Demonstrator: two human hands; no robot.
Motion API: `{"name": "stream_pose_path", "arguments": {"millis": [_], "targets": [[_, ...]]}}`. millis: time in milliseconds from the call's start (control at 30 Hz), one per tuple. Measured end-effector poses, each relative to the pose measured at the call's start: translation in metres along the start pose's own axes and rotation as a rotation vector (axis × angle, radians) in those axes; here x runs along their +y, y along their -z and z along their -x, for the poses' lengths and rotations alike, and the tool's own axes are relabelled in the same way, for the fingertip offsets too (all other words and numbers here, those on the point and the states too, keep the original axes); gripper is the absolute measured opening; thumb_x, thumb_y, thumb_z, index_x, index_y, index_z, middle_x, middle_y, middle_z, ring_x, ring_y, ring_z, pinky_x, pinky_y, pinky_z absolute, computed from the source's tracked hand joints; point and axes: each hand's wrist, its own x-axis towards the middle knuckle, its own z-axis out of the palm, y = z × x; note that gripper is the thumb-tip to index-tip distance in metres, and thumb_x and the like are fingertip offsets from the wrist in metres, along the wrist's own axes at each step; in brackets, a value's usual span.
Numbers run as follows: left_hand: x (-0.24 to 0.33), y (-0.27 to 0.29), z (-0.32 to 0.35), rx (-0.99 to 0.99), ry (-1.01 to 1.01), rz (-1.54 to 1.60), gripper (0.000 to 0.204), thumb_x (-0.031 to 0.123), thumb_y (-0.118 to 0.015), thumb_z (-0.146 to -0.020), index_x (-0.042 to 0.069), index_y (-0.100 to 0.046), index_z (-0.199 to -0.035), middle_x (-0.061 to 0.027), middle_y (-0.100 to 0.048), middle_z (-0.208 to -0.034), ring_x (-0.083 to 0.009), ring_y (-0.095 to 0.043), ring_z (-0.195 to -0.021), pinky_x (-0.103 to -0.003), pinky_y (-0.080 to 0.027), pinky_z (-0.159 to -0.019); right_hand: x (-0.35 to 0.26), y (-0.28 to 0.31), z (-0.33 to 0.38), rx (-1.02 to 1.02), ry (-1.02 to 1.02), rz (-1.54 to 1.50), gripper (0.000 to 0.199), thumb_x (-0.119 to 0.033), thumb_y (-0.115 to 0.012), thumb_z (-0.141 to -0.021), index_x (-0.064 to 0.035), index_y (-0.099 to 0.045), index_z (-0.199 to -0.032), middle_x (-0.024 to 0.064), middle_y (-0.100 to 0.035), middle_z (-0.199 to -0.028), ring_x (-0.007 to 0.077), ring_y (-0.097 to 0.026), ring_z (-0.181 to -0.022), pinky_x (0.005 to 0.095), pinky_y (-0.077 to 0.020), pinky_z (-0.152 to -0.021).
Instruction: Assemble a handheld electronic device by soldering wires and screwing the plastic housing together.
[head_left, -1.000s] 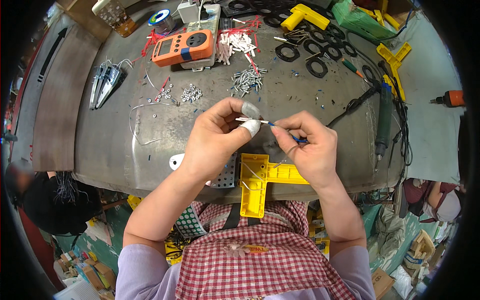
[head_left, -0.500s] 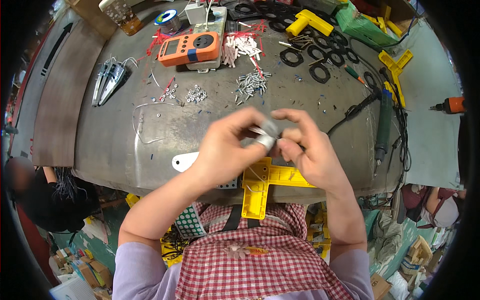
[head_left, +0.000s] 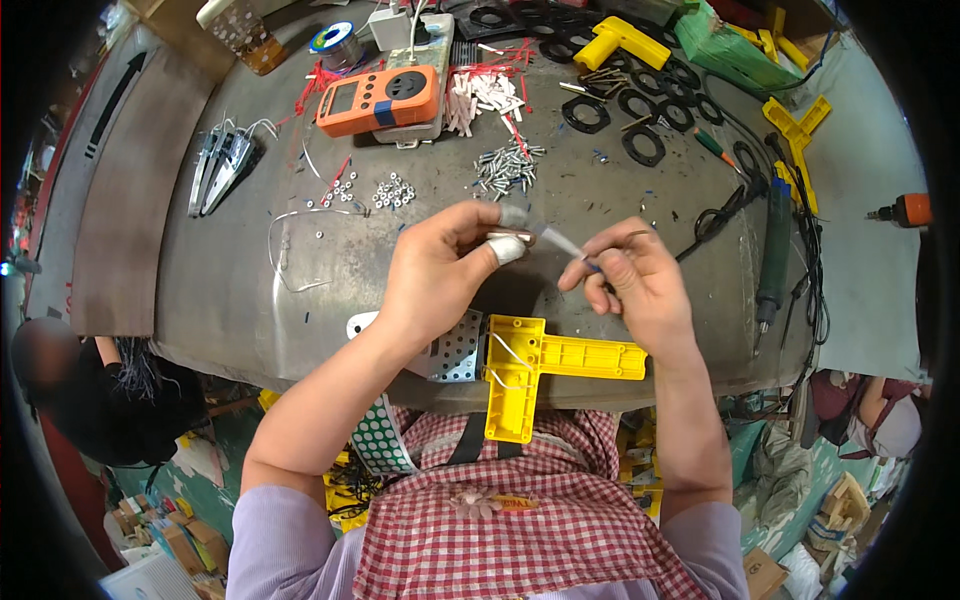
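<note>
My left hand (head_left: 428,268), its thumb and index tips wrapped in pale tape, pinches a small white piece (head_left: 512,236). A whitish, motion-blurred strand (head_left: 562,240) stretches from those fingertips to my right hand (head_left: 648,285), whose thumb and fingers close on its end beside a bluish bit. Exactly what this strand is cannot be made out. Below the hands, a yellow plastic housing half (head_left: 512,405) lies open side up at the table's near edge, with thin pale wires inside. A perforated metal plate (head_left: 458,350) with a white rounded end adjoins it, partly hidden by my left forearm.
An orange multimeter (head_left: 378,100) sits at the back, near white sleeves (head_left: 483,100). Screws (head_left: 508,170) and white nuts (head_left: 394,190) lie in piles. Black rings (head_left: 643,145) and a yellow housing (head_left: 622,43) are behind right; a dark green corded tool (head_left: 773,255) lies right.
My hands have moved apart, the right one drawing away to the right. The pale strand now shows between them, and more of the yellow housing and metal plate is uncovered.
</note>
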Motion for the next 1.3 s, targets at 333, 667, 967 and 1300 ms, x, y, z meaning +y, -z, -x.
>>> {"name": "stream_pose_path", "arguments": {"millis": [333,667,967,1300], "targets": [[0.017,-0.012,0.012,0.084,-0.476,-0.336,0.016,-0.003,-0.066,-0.076,0.001,-0.062,-0.091,-0.0090,-0.065,-0.085,-0.0205,-0.064,-0.078,-0.027,-0.051,-0.071,-0.015,-0.008,-0.001,-0.035,-0.358,0.414,0.030,-0.028,-0.045,-0.098,-0.0016,-0.054,-0.087,-0.0009,-0.049,-0.058,0.0063,-0.045,-0.045,0.0233,-0.0348,-0.044],[0.017,-0.011,0.008,0.093,-1.043,-0.796,0.023,-0.002,-0.068,-0.062,0.002,-0.058,-0.083,-0.0128,-0.065,-0.103,-0.0275,-0.064,-0.092,-0.033,-0.052,-0.078,-0.016,-0.016,0.005,0.108,-0.241,0.464,0.023,-0.022,-0.054,-0.092,-0.0011,-0.062,-0.087,0.0053,-0.053,-0.055,0.0087,-0.050,-0.048,0.0268,-0.0397,-0.046],[0.015,-0.009,0.013,-0.033,-0.035,0.250,0.019,-0.006,-0.062,-0.080,0.000,-0.056,-0.097,-0.0075,-0.062,-0.094,-0.0164,-0.060,-0.090,-0.031,-0.048,-0.083,-0.008,-0.029,0.011,0.284,0.234,0.775,0.013,-0.015,-0.064,-0.084,-0.0036,-0.066,-0.089,0.0114,-0.061,-0.064,0.0200,-0.059,-0.050,0.0292,-0.0437,-0.048],[0.010,-0.011,0.018,0.006,-0.374,-0.309,0.015,-0.008,-0.062,-0.078,-0.002,-0.057,-0.091,-0.0066,-0.063,-0.092,-0.0161,-0.061,-0.089,-0.030,-0.049,-0.083,-0.010,-0.034,0.013,0.240,0.420,1.104,0.008,-0.015,-0.065,-0.081,-0.0076,-0.064,-0.084,0.0091,-0.060,-0.062,0.0261,-0.060,-0.054,0.0355,-0.0455,-0.049]]}}
